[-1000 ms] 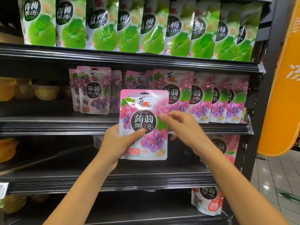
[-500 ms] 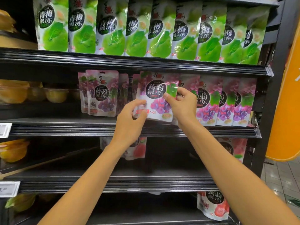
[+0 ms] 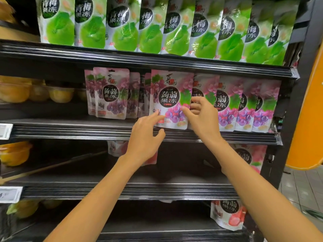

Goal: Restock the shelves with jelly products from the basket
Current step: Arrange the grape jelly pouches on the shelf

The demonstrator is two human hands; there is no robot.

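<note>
A pink grape jelly pouch stands upright at the front of the middle shelf, in the gap between two groups of the same pouches. My right hand pinches its right edge, thumb on the front and fingers behind. My left hand is below and left of it, with loose fingers whose tips touch the pouch's lower left corner. The basket is out of view.
More grape pouches stand at the right and left. Green plum pouches fill the top shelf. Yellow jelly cups sit at the left. Red-fruit pouches stand lower right, next to an orange pillar.
Both hands carried the grape pouch up from in front of the lower shelf onto the middle shelf and stood it upright. My left hand has let go of its grip and now only touches it.
</note>
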